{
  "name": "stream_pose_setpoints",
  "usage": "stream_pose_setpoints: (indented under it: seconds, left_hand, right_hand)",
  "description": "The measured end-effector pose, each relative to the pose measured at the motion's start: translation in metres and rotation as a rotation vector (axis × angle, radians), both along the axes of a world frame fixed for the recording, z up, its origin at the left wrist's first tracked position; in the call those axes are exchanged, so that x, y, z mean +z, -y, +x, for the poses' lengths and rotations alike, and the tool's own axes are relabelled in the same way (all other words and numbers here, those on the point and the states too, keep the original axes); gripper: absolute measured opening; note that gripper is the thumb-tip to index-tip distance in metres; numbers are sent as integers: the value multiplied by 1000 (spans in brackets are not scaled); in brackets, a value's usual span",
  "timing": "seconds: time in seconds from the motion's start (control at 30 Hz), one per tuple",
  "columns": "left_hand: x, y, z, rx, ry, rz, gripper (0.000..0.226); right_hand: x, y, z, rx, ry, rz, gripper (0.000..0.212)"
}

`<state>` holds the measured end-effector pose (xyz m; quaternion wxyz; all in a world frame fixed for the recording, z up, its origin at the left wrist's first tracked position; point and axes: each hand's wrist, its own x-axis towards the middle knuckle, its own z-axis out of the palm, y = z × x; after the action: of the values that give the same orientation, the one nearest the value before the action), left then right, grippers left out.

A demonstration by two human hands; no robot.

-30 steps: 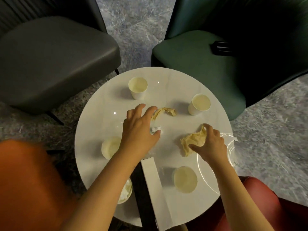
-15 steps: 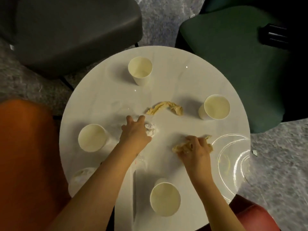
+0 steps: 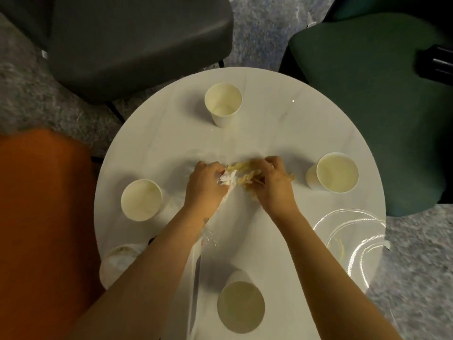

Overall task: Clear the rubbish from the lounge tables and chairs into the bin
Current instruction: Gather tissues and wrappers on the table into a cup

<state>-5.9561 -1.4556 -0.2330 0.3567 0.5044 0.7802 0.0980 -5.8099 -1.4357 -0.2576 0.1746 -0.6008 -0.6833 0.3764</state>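
Note:
At the middle of the round white table [image 3: 282, 133], my left hand [image 3: 207, 184] grips a crumpled white tissue [image 3: 228, 179]. Close beside it, my right hand [image 3: 272, 182] holds crumpled beige paper scraps [image 3: 245, 176]; both hands nearly touch over the heap. Several paper cups stand around them: one at the back [image 3: 223, 104], one at the right [image 3: 335, 173], one at the left [image 3: 141, 200] and one at the front [image 3: 241, 306]. A fifth cup [image 3: 119, 260] with white stuff inside sits at the table's left front edge, partly behind my left forearm.
A clear plastic plate [image 3: 353, 241] lies at the table's right front. A clear wrapper [image 3: 208, 236] shows under my left forearm. Around the table stand a grey chair [image 3: 137, 42], a green chair [image 3: 367, 94] with a black object [image 3: 438, 62] and an orange seat [image 3: 44, 229].
My right hand has carried its beige paper left and up to the other beige strip. My left hand has closed round the white tissue. The view has shifted over the table.

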Motion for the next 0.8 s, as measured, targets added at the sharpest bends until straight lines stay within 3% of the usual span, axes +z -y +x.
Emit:
stream_pose_setpoints:
  seconds: [0.13, 0.33, 0.43, 0.57, 0.73, 0.8]
  left_hand:
    - [-1, -4, 7, 129, 196, 61, 39]
    - [27, -12, 20, 392, 652, -76, 28]
    - [45, -7, 23, 474, 854, -77, 13]
    - [55, 5, 20, 463, 899, -6, 10]
    - [60, 12, -1, 507, 986, 29, 15]
    - [65, 16, -9, 506, 1008, 52, 16]
  right_hand:
    - [-4, 9, -3, -34, -51, 13, 8]
    - [20, 23, -5, -185, -363, 39, 34]
    - [36, 30, -9, -204, -383, 109, 34]
    - [46, 35, -12, -208, -128, 336, 16]
    - [62, 48, -25, -54, -409, 128, 45]
    - [68, 54, -35, -23, -417, 142, 56]
